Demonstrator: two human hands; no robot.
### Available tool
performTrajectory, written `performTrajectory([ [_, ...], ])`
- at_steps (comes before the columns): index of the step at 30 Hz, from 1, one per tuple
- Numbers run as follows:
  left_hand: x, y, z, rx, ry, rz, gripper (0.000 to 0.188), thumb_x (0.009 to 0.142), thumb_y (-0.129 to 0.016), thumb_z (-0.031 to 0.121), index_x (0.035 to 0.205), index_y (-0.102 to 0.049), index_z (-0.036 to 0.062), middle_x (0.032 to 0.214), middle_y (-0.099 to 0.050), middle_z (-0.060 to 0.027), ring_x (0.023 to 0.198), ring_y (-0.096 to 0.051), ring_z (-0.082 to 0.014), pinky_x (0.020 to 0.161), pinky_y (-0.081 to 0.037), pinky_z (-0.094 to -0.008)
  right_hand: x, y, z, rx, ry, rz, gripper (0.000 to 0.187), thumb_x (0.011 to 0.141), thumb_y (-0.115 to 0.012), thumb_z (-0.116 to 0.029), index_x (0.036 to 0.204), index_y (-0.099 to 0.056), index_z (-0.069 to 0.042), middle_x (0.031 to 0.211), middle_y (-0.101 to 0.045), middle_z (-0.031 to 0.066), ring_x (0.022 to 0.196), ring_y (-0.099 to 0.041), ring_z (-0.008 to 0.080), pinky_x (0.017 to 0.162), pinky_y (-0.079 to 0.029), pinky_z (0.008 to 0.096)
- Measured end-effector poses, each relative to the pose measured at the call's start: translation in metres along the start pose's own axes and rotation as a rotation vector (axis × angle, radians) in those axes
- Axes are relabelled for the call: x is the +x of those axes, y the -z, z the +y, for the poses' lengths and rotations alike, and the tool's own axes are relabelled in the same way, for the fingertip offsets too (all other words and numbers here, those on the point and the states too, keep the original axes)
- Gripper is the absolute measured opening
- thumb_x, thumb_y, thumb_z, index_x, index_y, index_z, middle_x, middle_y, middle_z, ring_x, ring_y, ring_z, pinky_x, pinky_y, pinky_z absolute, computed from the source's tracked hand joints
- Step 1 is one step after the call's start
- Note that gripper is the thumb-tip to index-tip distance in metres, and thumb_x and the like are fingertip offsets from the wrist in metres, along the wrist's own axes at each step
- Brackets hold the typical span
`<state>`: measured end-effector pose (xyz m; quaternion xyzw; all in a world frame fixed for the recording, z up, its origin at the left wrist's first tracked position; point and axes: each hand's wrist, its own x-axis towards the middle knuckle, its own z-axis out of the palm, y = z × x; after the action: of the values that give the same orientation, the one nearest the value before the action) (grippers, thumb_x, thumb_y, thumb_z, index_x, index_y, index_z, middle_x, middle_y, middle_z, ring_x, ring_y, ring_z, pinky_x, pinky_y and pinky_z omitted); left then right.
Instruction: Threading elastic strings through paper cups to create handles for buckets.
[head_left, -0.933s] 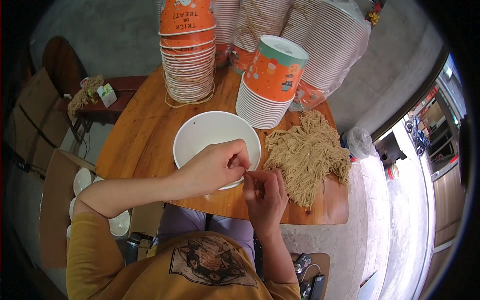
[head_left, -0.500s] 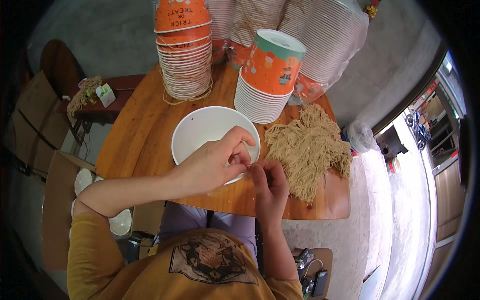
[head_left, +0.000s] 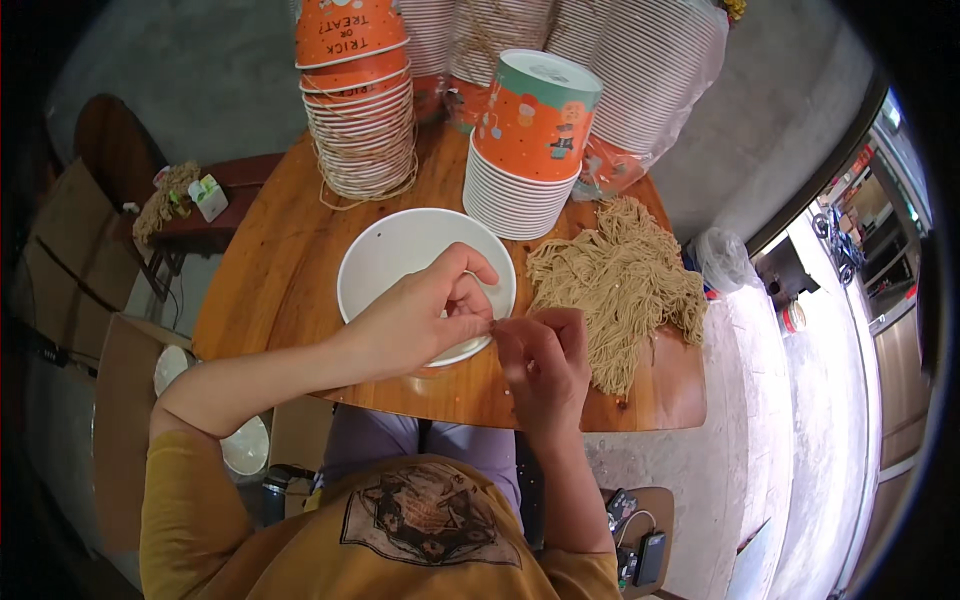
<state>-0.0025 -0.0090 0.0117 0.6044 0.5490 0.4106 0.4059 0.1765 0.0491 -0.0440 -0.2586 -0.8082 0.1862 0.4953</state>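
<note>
An open white paper bucket [head_left: 385, 262] stands on the wooden table in front of me, with a small dark hole in its far wall. My left hand [head_left: 430, 310] reaches across the bucket, its thumb and fingertips pinched together at the right rim. My right hand [head_left: 548, 370] meets it there, fingers curled into a pinch just outside the rim. Whatever lies between the fingertips is too small to make out. Close to my right hand lies a loose heap of tan twine strands [head_left: 620, 290].
Behind the bucket stands an upturned stack of orange-and-green buckets [head_left: 540, 130]. A twine-strung stack [head_left: 360, 150] rises at the left, with plastic-wrapped stacks [head_left: 660, 80] further back. An open cardboard box [head_left: 125, 420] sits low at the left, a small stool [head_left: 655, 510] at the lower right.
My right hand has lifted slightly and turned, its fingers more curled. My left hand keeps its pinch at the rim. The whole view has shifted a little.
</note>
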Motion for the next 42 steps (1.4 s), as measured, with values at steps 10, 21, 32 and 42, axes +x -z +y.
performTrajectory([
  [10,0.002,0.0,-0.003,-0.039,0.039,0.013,0.034,0.092,-0.062,0.003,0.116,-0.038,0.0054,0.09,-0.063,-0.0041,0.088,-0.059,-0.0104,0.088,-0.044,-0.0291,0.028,0.017,-0.004,-0.165,0.266,-0.228,0.022,0.074,-0.072,-0.004,0.094,-0.063,-0.009,0.086,-0.054,0.004,0.069,-0.06,0.0228,0.057,-0.051,0.0342],
  [21,0.001,-0.001,-0.006,-0.022,-0.019,0.012,0.036,0.088,-0.061,-0.004,0.114,-0.037,0.0053,0.085,-0.058,-0.0029,0.08,-0.054,-0.0092,0.082,-0.044,-0.0279,0.033,0.022,-0.001,0.718,-0.797,-0.487,0.017,0.094,-0.058,-0.023,0.095,-0.065,-0.007,0.073,-0.053,-0.0068,0.053,-0.042,0.0005,0.047,-0.032,0.0179],
  [32,0.0,-0.002,-0.006,-0.016,-0.023,-0.032,0.038,0.089,-0.06,-0.002,0.119,-0.038,0.0056,0.087,-0.056,-0.0021,0.083,-0.053,-0.0092,0.083,-0.044,-0.0278,0.012,0.007,0.0,0.542,-0.508,-0.3,0.005,0.092,-0.063,-0.004,0.093,-0.06,0.0,0.082,-0.058,-0.0004,0.073,-0.05,0.005,0.065,-0.043,0.0204],
  [42,-0.002,0.0,0.009,0.231,0.117,-0.044,0.015,0.09,-0.056,0.006,0.104,-0.053,0.002,0.086,-0.054,-0.0045,0.081,-0.054,-0.013,0.075,-0.045,-0.0296,0.002,0.003,0.008,0.556,-0.457,-0.208,0.005,0.091,-0.062,-0.003,0.094,-0.06,0.0,0.087,-0.058,0.003,0.072,-0.052,0.0084,0.066,-0.044,0.0228],
])
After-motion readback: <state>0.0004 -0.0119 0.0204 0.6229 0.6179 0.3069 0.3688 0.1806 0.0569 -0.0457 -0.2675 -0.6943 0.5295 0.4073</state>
